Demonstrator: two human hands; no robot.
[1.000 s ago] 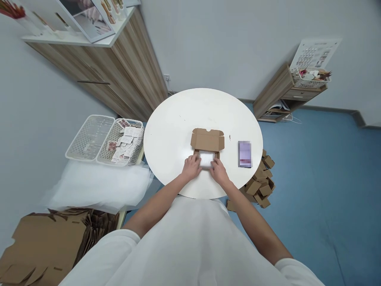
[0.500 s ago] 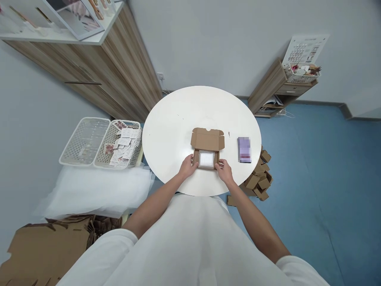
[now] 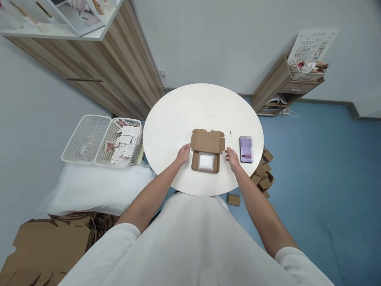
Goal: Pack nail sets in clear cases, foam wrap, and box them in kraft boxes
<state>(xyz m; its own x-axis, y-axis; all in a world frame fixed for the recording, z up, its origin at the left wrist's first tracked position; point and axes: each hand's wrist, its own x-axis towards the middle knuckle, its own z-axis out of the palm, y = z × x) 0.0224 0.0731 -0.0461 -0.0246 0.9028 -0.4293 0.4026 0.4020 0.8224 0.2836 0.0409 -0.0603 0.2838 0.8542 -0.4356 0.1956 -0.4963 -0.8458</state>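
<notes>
While a shallow, rectangular box of brown cardboard (image 3: 195, 163) lay open on the smooth white rounded worktop (image 3: 166, 119), a person in a white short-sleeved garment (image 3: 190, 238) stood close against the near edge with a bare hand on either side of it. Inside the box, near its middle, sat a flat white packet in clear, shiny wrapping (image 3: 206, 161). The notched brown cardboard lid (image 3: 208, 142) leaned back on the far side, its side flaps spread.

The left hand (image 3: 183, 154) was at the lid's left flap, fingertips pointing toward it; whether they touched the cardboard, and whether that grip was closed, could not be told. The right hand (image 3: 232, 158) was just beside the right flap, its grip loose, thumb and fingers apart with nothing between them.

Right of that hand lay a flat, dark-edged rectangular device with a blurred purple face (image 3: 246, 150). Off to the left stood a white plastic mesh basket (image 3: 137, 149) holding printed cards (image 3: 123, 146), above thin translucent white sheets (image 3: 101, 186). Small brown cardboard boxes (image 3: 264, 180) were heaped on the blue floor (image 3: 312, 178) at the right.
</notes>
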